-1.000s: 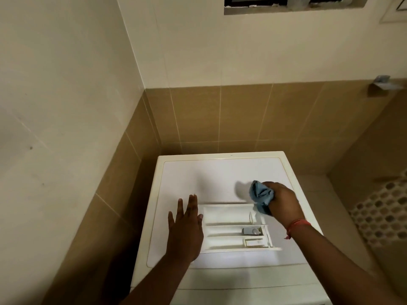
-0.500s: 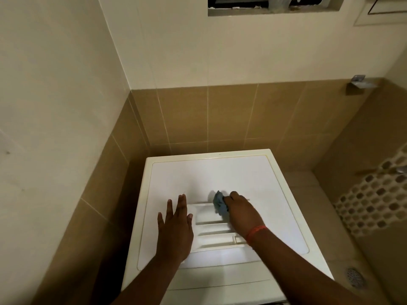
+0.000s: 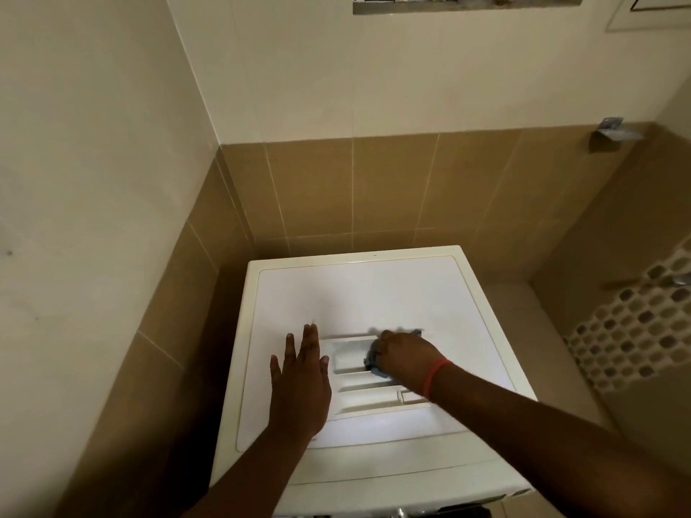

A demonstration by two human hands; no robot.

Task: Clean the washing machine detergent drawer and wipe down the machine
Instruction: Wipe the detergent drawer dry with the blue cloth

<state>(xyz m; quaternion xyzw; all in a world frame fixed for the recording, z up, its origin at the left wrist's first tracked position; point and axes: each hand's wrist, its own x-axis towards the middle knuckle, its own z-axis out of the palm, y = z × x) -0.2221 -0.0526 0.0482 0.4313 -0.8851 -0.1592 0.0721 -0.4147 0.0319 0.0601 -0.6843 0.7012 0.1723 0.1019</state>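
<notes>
The white detergent drawer lies flat on top of the white washing machine, its compartments facing up. My right hand grips a blue cloth and presses it into the drawer's far compartment; most of the cloth is hidden under the fingers. My left hand rests flat on the machine's top, fingers straight, against the drawer's left end. A red band circles my right wrist.
The machine stands in a corner of tan and cream tiled walls. A recessed window niche is high on the back wall. A small metal bracket sticks out at the right. A honeycomb-tiled surface lies to the right.
My right hand has come down from the drawer's right end into its far compartment with the cloth and slid across it. The left hand has stayed flat by the drawer.
</notes>
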